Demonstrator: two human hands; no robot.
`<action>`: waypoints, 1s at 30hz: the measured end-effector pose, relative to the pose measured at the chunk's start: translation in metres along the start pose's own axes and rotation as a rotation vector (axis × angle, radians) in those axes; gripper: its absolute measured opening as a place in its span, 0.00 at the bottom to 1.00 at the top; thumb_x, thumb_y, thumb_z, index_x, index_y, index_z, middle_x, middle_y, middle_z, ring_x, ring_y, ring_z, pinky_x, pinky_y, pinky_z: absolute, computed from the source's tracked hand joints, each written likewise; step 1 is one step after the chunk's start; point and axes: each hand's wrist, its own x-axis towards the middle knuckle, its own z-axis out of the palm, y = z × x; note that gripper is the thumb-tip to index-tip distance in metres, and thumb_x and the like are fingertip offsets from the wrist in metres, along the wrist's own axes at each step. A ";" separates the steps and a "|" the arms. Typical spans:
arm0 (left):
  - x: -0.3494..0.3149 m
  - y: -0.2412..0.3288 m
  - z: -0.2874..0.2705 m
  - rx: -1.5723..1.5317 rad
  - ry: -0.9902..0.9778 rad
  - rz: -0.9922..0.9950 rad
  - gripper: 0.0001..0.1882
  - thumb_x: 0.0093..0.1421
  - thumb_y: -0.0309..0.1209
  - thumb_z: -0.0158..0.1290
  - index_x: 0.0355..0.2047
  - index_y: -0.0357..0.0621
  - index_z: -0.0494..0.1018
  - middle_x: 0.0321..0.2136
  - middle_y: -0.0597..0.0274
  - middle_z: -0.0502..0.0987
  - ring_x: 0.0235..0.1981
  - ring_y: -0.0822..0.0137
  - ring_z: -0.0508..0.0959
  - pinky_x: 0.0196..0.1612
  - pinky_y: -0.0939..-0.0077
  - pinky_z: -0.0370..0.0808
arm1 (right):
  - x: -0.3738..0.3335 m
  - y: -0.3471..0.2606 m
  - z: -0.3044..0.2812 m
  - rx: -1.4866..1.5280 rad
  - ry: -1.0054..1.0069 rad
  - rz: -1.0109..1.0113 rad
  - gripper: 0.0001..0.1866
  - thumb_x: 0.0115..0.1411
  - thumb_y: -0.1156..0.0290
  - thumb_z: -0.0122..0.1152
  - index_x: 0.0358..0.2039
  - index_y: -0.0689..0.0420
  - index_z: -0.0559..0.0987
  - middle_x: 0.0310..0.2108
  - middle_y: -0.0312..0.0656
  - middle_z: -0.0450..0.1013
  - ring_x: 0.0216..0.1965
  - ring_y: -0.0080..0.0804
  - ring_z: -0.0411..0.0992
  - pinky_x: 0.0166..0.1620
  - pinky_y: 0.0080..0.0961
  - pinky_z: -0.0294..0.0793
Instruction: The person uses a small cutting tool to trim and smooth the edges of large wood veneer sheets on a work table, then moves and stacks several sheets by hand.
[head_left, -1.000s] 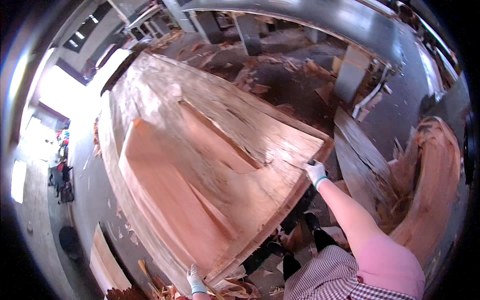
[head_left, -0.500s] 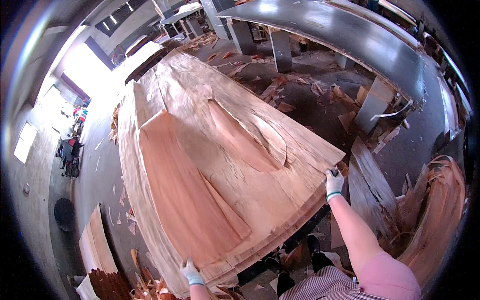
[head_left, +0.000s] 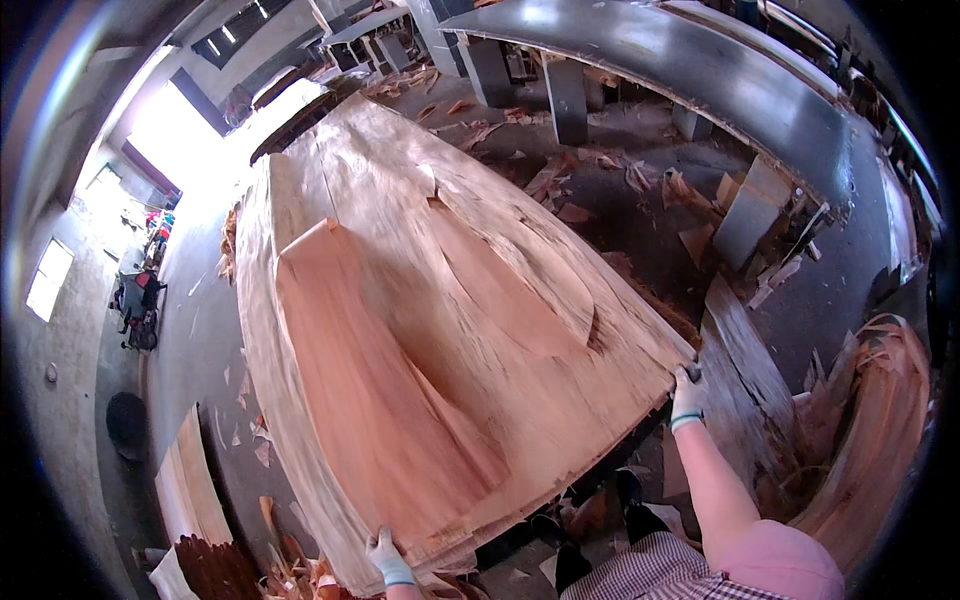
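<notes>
A long stack of pale wood veneer sheets stretches away from me. On its left half lies a reddish veneer strip, with a narrower piece to its right beside a split in the top sheet. White gloves cover both hands. My right hand grips the top veneer sheet at its near right corner, fingertips partly hidden. Down at the near left edge, my left hand pinches the veneer by the end of the reddish strip; its thumb and fingers show only in part.
A long dark-topped table on grey legs stands far right. Torn veneer scraps litter the floor below it. Curled veneer waste is heaped right of me, and a grey veneer piece leans nearby. More boards lie at left.
My right hand has moved slightly right and toward me with the sheet's corner. The top sheet and narrower piece have shifted the same way, and the split looks wider. My left hand has barely moved.
</notes>
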 end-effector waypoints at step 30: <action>0.037 -0.061 -0.094 0.480 -0.160 -0.295 0.23 0.57 0.24 0.50 0.54 0.44 0.65 0.34 0.61 0.75 0.27 0.69 0.76 0.23 0.78 0.70 | 0.066 0.074 0.028 -0.607 -0.136 0.462 0.05 0.57 0.66 0.57 0.29 0.52 0.73 0.19 0.35 0.71 0.14 0.24 0.66 0.13 0.20 0.61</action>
